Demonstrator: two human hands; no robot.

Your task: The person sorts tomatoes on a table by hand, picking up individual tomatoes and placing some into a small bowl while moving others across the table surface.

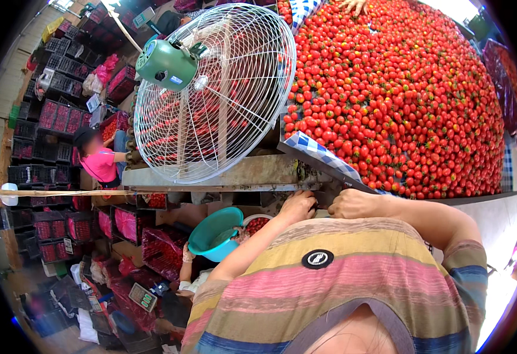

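Both my hands are at the near edge of a sorting table (323, 165), close to my striped shirt. My left hand (298, 206) is closed, with a small dark thing beside its fingers that I cannot make out. A short gap to its right, my right hand (353, 204) is curled into a fist, its knuckles outward; what is in it, if anything, is hidden. Just beyond them a blue-and-white checked cloth (323, 154) lines the rim. Behind that spread many small red tomatoes (388, 100), some with green stems.
A large fan (211, 94) with a white wire cage and green motor stands left of the tomatoes. Below left, another person's hands hold a turquoise basin (214, 233). A person in pink (99, 162) is near stacked black crates (31, 174). Another hand (354, 5) reaches into the tomatoes at the far side.
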